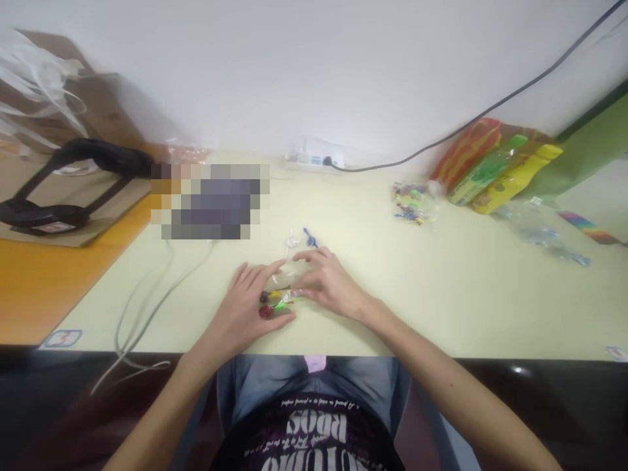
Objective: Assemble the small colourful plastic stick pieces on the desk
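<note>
A small clear plastic bag (282, 281) lies on the table close to its front edge, with red, yellow, green and dark little pieces (277, 302) in or under it; their kind is too blurred to tell. My left hand (248, 301) curves around the bag's left side, fingers stretched out and thumb apart below the pieces. From the right, my right hand (326, 281) reaches in with bent fingers, its lower fingertips pinching the bag's right edge. Just beyond the fingers lie a white knotted-looking small piece (292, 241) and a blue one (311, 239).
A blurred-out dark device (216, 206) and white cables (161, 304) are at left, beside a black headband-like frame (73, 173) on cardboard. A power strip (314, 157) stands by the wall. At right are a bag of colourful pieces (415, 203), snack packages (510, 173) and clear plastic (544, 229).
</note>
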Motion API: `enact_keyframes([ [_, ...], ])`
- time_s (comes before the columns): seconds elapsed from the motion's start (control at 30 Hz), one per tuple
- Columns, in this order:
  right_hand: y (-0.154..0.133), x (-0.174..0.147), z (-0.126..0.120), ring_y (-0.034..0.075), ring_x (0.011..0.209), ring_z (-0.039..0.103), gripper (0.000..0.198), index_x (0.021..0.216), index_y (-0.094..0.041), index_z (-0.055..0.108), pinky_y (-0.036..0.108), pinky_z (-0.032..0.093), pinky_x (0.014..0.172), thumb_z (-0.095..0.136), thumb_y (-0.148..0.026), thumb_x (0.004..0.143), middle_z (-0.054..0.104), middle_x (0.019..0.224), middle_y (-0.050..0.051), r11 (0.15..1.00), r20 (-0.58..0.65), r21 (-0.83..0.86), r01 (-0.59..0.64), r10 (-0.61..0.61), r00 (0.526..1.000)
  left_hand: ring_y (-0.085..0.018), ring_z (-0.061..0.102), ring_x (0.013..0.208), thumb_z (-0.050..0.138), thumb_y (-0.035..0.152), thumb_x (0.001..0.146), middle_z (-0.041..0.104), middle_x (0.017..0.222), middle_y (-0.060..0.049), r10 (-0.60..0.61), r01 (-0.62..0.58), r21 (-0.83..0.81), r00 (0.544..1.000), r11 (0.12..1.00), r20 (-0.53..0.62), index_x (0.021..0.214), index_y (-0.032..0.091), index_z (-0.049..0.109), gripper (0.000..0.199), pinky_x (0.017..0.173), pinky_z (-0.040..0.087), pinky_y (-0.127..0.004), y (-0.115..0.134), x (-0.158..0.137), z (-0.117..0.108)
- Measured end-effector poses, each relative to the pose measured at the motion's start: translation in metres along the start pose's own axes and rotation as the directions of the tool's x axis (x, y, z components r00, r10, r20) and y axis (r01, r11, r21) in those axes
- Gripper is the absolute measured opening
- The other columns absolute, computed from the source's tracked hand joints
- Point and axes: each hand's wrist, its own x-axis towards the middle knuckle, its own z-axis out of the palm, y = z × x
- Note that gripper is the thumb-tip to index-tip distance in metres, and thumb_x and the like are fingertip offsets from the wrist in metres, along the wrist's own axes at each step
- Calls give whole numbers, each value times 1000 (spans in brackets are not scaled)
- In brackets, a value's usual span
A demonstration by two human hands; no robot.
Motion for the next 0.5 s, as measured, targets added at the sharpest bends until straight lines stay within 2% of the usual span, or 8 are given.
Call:
enact_keyframes([
  [0.1,0,-5,4,29,130,49,15,108,-33,84,53,44,110,73,-33,98,60,147,5,999,-3,31,-9,9,1000,-32,58,133,77,50,87,62,143,-9,4,-4,8,1000,1000,5,154,30,38,81,129,24,-63,0,0,0],
  [0.2,3,-11,-6,29,130,51,16,108,-31,83,52,44,112,76,-37,95,62,145,6,995,-16,99,-28,29,999,-33,57,135,78,51,87,61,145,-9,2,-2,17,1000,1000,11,155,29,37,82,129,23,-63,-1,-1,1],
  [0.33,15,-12,-33,25,119,61,8,95,-28,82,46,49,107,75,-33,96,70,131,5,977,-166,198,-81,114,980,-31,56,136,79,48,87,60,146,-8,1,-1,26,1000,1000,20,154,30,37,82,130,23,-60,-1,-1,1],
  [0.4,23,-7,-43,23,109,65,13,95,-26,80,42,49,101,69,-30,100,74,117,5,979,-224,166,-121,157,962,-31,55,137,80,48,87,60,147,-8,3,-3,26,1000,1000,20,155,30,36,83,130,22,-60,-1,-1,1],
  [0.5,35,7,-46,23,95,65,14,99,-22,77,38,49,89,68,-33,101,75,99,6,970,-217,30,-243,243,945,-31,55,137,79,48,88,59,148,-8,4,-4,21,1000,1000,20,156,30,35,84,130,23,-60,-1,-1,0],
])
